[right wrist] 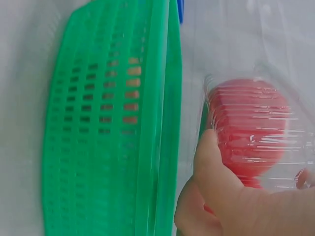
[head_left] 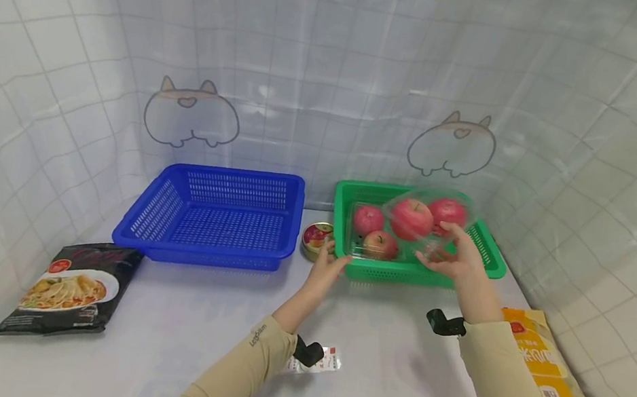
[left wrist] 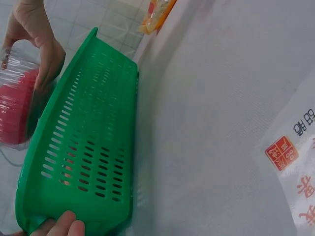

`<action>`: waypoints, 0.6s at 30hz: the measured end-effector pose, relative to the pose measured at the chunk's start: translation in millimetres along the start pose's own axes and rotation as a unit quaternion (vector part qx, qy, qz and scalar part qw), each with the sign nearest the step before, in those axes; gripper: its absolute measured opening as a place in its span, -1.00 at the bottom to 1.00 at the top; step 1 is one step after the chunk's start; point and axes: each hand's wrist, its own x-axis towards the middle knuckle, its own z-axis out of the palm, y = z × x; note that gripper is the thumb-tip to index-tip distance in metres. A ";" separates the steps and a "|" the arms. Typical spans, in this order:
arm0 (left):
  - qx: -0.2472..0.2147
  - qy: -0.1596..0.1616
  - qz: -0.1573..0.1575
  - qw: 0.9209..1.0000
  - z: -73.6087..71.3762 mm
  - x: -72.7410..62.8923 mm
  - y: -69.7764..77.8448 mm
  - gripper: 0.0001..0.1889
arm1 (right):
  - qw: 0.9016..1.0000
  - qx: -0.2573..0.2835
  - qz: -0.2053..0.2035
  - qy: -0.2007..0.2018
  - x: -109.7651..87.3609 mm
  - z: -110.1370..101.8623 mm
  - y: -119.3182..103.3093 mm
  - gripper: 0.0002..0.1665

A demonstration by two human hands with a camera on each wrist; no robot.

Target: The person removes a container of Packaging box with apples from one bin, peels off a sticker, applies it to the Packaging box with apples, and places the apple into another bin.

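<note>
My right hand grips a clear plastic box of apples above the green basket. Two red apples show through the box's wall, and in the right wrist view the thumb presses the side of the box. At the basket's front left corner, my left hand holds the rim; its fingers appear there in the left wrist view. Inside the basket lies another clear box holding an apple and a paler apple. A round tin stands beside the left fingertips.
Left of the tin is a blue basket. A black noodle packet lies at the front left, and a yellow packet lies along the right side. A small white packet is under the left wrist. A patterned curtain surrounds the table.
</note>
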 end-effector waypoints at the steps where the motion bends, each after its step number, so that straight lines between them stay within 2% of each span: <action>1: -0.001 0.003 0.002 1.000 -0.4 -0.5 1.0 -0.34 | 1.000 -0.004 -0.005 0.000 -1.4 0.8 3.5 -0.64; 5: 0.023 0.036 0.030 0.999 -1.7 -5.0 6.4 -0.27 | 1.000 -0.013 -0.019 -0.001 -8.7 5.6 18.9 -0.55; 8: 0.068 0.077 0.083 0.991 -0.8 -12.8 15.1 -0.26 | 0.999 -0.019 -0.029 -0.011 -15.6 9.4 30.5 -0.41; 11: 0.082 0.094 0.123 0.985 1.1 -24.0 28.4 -0.27 | 0.999 -0.024 -0.039 -0.024 -23.5 13.5 43.2 -0.28; 14: 0.029 0.072 0.111 0.991 2.7 -34.8 43.2 -0.24 | 0.997 -0.034 -0.055 -0.032 -31.0 17.7 57.0 -0.27; 16: -0.022 0.051 0.083 0.995 2.8 -41.4 52.4 -0.21 | 0.996 -0.044 -0.070 -0.032 -35.3 20.6 66.8 -0.36; 18: -0.073 0.031 0.056 0.995 2.7 -46.9 60.2 -0.21 | 0.994 -0.061 -0.089 -0.030 -40.0 24.0 76.8 -0.42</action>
